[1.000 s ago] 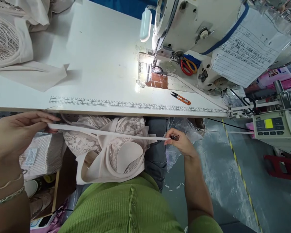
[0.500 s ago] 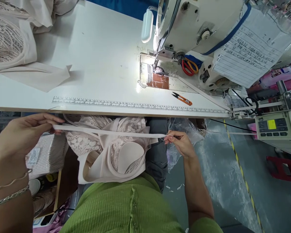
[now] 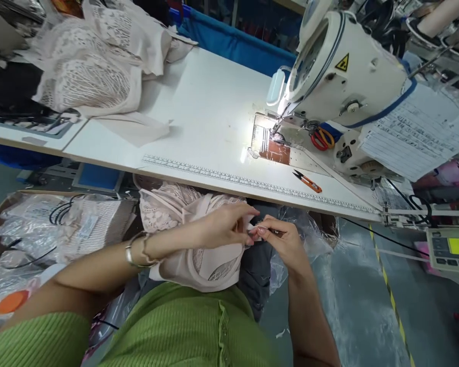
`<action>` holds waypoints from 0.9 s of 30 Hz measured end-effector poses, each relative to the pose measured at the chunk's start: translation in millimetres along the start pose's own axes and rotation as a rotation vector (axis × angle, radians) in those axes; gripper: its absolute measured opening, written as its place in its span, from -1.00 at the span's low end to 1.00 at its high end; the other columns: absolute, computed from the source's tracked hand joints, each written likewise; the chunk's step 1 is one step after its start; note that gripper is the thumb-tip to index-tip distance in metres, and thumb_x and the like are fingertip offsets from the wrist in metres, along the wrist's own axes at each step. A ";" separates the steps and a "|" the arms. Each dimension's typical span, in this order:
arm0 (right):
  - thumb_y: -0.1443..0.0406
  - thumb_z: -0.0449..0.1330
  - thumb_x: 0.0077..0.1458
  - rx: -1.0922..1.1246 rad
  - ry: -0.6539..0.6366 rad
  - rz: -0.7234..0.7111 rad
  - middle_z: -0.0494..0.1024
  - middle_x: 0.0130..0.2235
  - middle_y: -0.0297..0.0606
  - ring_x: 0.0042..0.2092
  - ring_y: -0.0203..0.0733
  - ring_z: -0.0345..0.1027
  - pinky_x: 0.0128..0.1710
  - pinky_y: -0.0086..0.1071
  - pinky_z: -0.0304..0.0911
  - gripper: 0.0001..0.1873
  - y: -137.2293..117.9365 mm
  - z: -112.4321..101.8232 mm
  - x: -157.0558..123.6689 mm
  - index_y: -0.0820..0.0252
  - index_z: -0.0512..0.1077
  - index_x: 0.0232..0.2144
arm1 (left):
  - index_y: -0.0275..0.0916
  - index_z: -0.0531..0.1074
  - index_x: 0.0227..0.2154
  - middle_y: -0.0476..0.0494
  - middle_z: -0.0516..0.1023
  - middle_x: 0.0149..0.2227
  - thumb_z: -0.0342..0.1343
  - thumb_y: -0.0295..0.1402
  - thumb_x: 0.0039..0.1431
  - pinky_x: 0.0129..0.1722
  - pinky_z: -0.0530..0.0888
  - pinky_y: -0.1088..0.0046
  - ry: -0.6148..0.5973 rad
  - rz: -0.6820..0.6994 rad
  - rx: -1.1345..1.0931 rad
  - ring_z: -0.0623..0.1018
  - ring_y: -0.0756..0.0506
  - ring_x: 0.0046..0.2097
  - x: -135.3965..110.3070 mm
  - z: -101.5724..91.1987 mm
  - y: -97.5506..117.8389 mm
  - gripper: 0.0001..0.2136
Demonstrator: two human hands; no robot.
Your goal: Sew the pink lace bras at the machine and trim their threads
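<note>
The right hand (image 3: pixel 281 237) pinches a narrow white fabric strip (image 3: pixel 256 229) between thumb and forefinger; the left hand (image 3: pixel 224 227) curls close beside it, though whether it is clamped on the strip cannot be told, since fingers hide most of it. So small and soft an end could slip or twist if the pinch loosens, and a fingertip could snag the pale beige lace bra (image 3: pixel 210 283) lying just beneath, partly covered by the left forearm. The front edge of the long white desk (image 3: pixel 206 117) stands just beyond the hands and could catch the strip. Near that edge, orange-handled thread snips (image 3: pixel 310 185) with bare dark blades could be knocked off by a careless brush. Farther back stand a cream metal sewing machine (image 3: pixel 325 76) and a heap of pale lace bras (image 3: pixel 99 76).
</note>
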State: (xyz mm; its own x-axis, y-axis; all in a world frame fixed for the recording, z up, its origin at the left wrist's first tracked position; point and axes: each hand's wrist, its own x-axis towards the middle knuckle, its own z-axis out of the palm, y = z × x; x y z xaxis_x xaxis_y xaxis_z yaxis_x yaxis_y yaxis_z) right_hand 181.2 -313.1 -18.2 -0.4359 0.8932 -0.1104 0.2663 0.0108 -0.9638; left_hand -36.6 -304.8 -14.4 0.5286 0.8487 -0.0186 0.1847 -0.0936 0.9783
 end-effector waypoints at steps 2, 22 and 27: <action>0.12 0.26 0.21 -0.038 0.037 0.000 0.54 -0.40 -0.25 -0.34 -0.19 0.33 -0.32 -0.32 0.24 -0.78 -0.4 1.6 0.1 0.12 0.60 -0.30 | -0.27 0.50 -0.32 -0.07 0.56 -0.41 0.21 -0.36 0.10 -0.44 0.38 0.53 -0.084 -0.068 0.006 0.49 -0.02 -0.42 9.2 10.5 -6.2 -0.89; 0.20 0.28 0.16 0.278 -0.203 0.159 0.35 -0.31 -0.37 -0.38 -0.26 0.17 -0.37 -0.36 0.26 0.05 12.8 10.7 -1.0 -0.11 -0.34 0.43 | -0.26 0.48 -0.46 0.00 0.53 -0.47 0.28 -0.49 0.04 -0.45 0.35 0.54 0.100 -0.082 -0.175 0.50 0.00 -0.45 36.1 25.4 -7.3 -0.92; 0.07 0.26 0.20 0.229 -0.241 0.091 0.36 -0.30 -0.36 -0.35 -0.26 0.21 -0.28 -0.33 0.28 0.03 16.2 10.9 0.3 -0.05 -0.33 0.43 | -0.27 0.42 -0.50 0.04 0.46 -0.62 0.20 -0.43 0.07 -0.60 0.25 0.54 -0.018 -0.254 -0.531 0.37 0.04 -0.63 34.1 17.9 -3.0 -0.91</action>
State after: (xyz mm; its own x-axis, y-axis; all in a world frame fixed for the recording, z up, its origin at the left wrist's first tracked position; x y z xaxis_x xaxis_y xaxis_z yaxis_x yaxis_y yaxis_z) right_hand 176.1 -317.6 -36.5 -0.6173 0.7535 -0.2262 0.1257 -0.1893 -0.9738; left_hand -4.3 -284.9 -21.6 0.5371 0.8008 -0.2650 -0.1304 0.3892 0.9119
